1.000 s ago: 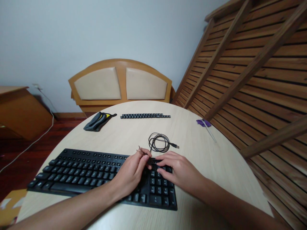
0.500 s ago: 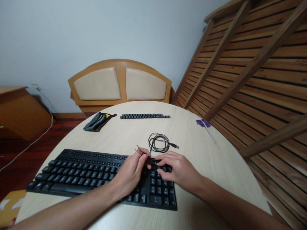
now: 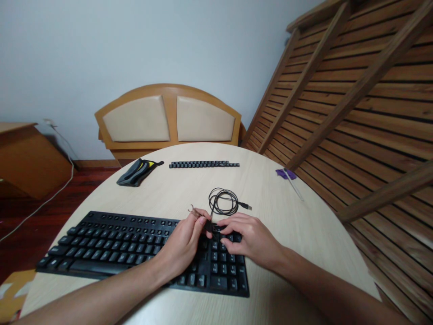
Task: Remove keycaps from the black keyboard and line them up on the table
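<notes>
My left hand [image 3: 184, 239] is closed over the right part of a black keyboard [image 3: 101, 267]. A thin wire keycap puller [image 3: 192, 208] sticks out above its fingers, prongs pointing up and away. My right hand [image 3: 245, 234] is beside it at the top of the number pad, thumb and forefinger bent in a pinch close to the left fingertips. Whatever lies between those right fingers is small, dark and hard to make out. The keyboard's upper rows show bare key sockets, while the lower rows carry their keycaps. Loose keycaps [image 3: 203, 164] lie in lines behind.
A coiled black USB cable [image 3: 223, 201] lies just beyond my hands. At the back left of the round table [image 3: 280, 216] is a black and yellow pouch [image 3: 138, 173]. A thin white stick [image 3: 294, 185] rests on a purple cloth [image 3: 286, 174] near the right edge.
Both hands stay over the same spot with almost the same grip. The whole view has shifted very slightly.
</notes>
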`<state>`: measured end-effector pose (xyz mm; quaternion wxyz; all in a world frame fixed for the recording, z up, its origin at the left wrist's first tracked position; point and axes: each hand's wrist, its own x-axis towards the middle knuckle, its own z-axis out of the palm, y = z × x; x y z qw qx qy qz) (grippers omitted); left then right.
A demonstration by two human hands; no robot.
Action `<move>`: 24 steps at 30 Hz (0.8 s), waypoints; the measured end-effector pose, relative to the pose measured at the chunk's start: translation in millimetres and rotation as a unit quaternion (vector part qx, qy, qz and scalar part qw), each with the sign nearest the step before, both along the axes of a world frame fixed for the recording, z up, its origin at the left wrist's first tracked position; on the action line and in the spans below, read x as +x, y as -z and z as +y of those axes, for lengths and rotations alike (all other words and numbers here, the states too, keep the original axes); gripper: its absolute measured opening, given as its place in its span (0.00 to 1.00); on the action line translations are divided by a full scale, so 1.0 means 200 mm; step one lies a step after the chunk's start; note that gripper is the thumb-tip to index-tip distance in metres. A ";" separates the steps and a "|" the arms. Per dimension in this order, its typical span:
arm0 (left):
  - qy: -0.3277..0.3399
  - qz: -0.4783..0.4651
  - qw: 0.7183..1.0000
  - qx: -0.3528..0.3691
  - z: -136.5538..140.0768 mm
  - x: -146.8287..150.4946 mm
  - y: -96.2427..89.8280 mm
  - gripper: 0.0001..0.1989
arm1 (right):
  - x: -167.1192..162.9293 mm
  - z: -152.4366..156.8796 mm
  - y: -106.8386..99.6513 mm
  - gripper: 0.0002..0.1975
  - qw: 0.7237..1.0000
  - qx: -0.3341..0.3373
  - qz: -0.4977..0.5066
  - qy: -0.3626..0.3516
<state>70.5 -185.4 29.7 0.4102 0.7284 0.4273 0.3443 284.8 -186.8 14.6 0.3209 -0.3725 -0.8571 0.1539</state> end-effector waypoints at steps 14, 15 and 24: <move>-0.008 -0.029 0.999 -0.030 0.02 0.00 0.00 0.13 | 0.00 0.02 0.01 0.03 1.000 0.010 -0.001 -0.016; -0.006 -0.030 0.999 -0.030 0.02 0.00 0.00 0.13 | 0.01 0.02 0.01 0.03 1.000 0.010 0.000 -0.017; -0.033 -0.054 0.998 -0.029 0.04 -0.02 0.02 0.14 | 0.02 0.03 0.01 0.05 0.998 -0.033 0.043 -0.013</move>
